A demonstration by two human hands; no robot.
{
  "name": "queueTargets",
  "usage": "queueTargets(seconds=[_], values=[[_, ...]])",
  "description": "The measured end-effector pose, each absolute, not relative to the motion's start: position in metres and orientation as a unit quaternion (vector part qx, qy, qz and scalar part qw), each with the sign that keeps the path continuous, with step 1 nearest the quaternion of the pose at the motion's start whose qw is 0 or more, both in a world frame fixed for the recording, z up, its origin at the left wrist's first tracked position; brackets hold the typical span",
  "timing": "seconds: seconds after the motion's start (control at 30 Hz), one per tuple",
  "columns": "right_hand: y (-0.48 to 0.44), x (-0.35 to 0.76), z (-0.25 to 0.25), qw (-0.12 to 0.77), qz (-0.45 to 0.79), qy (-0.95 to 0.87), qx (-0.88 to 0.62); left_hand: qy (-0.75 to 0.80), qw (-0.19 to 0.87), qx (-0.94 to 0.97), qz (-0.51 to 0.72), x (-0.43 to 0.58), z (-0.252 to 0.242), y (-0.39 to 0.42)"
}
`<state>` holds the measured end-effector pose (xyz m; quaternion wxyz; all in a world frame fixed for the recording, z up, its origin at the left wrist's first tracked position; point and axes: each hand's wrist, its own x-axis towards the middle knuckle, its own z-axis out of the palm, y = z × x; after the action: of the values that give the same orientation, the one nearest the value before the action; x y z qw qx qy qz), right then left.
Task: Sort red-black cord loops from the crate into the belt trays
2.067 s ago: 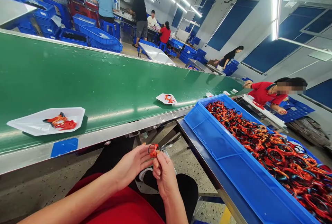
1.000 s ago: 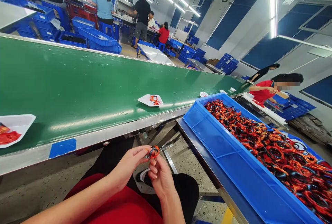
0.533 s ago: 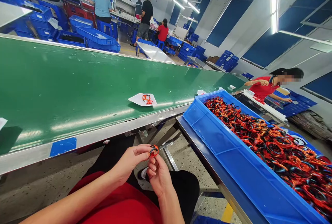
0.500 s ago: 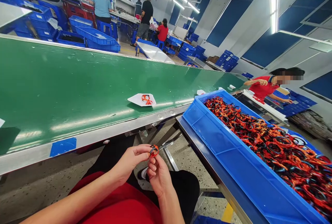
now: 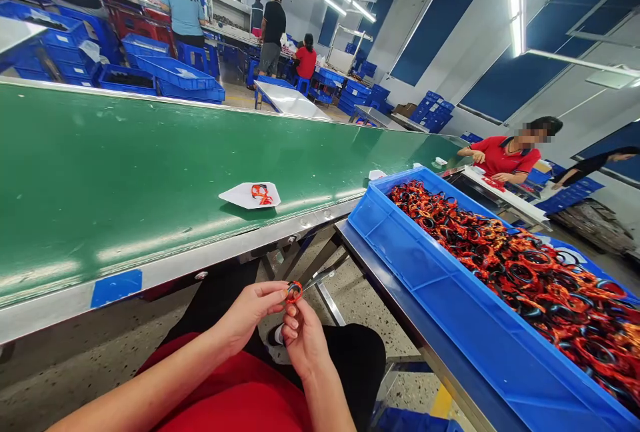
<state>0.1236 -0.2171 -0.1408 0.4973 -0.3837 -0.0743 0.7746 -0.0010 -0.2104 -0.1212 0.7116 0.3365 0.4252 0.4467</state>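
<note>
Over my lap, both hands meet at a small orange-and-black ring-shaped piece (image 5: 294, 291). The fingertips of my left hand (image 5: 255, 309) pinch its left side. My right hand (image 5: 303, 335) has its fingers curled and pinches the piece's lower edge from below. A thin pointed metal thing shows just right of the piece; I cannot tell whether it touches it. Beside my hands, to the right, a blue crate (image 5: 430, 285) holds a heap of similar orange-and-black rings (image 5: 500, 262).
A green conveyor belt (image 5: 125, 172) runs across ahead, with a metal edge (image 5: 190, 279). On it lies a white tray (image 5: 235, 197) carrying orange pieces. The crate stands on a metal table (image 5: 390, 285). A co-worker in red (image 5: 510, 159) sits at the far right; others work behind the belt.
The white tray has moved left along the belt. The co-worker in red has shifted posture, and another person has come into view at far right. Both my hands keep holding the ring-shaped piece.
</note>
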Motion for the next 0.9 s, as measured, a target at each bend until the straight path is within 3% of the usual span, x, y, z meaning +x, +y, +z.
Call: queueTargets(seconds=[0.9], values=[[-0.2189,0.119,-0.1451,0.513,0.752,-0.076,-0.406,0.432,0.721,0.32,0.437,-0.0018,-0.116,-0.2099]])
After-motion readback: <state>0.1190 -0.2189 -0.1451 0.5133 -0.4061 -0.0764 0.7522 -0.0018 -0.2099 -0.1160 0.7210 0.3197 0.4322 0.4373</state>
